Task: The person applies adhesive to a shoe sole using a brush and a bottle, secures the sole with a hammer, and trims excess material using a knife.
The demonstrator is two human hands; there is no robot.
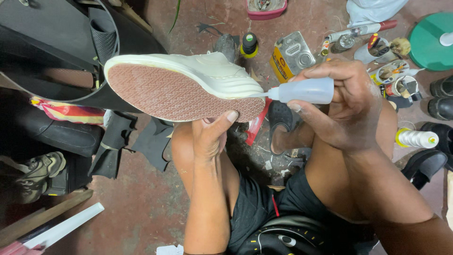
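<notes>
In the head view, the left hand (210, 134) grips a white shoe (188, 85) from below, thumb pressed against the edge of its reddish-brown textured sole (174, 97), which is turned toward the camera. The shoe is held on its side above the person's knees, toe pointing left. The right hand (339, 106) is clamped around a small translucent squeeze bottle (304, 90), whose thin nozzle touches the seam where the sole meets the upper at the heel end. The 2 hands are apart, each closed on its own thing.

Below them lies a reddish concrete floor (137, 208). A yellow tin (290, 56) rests just beyond the bottle, and a small black bottle with a yellow-green band (249, 45) stands near it. A round green lid (432, 40) lies at the upper right, and a white bottle with a yellow collar (417, 138) lies to the right of the knee. Black rubber scraps (118, 141) lie at the left, near a worn olive shoe (40, 170).
</notes>
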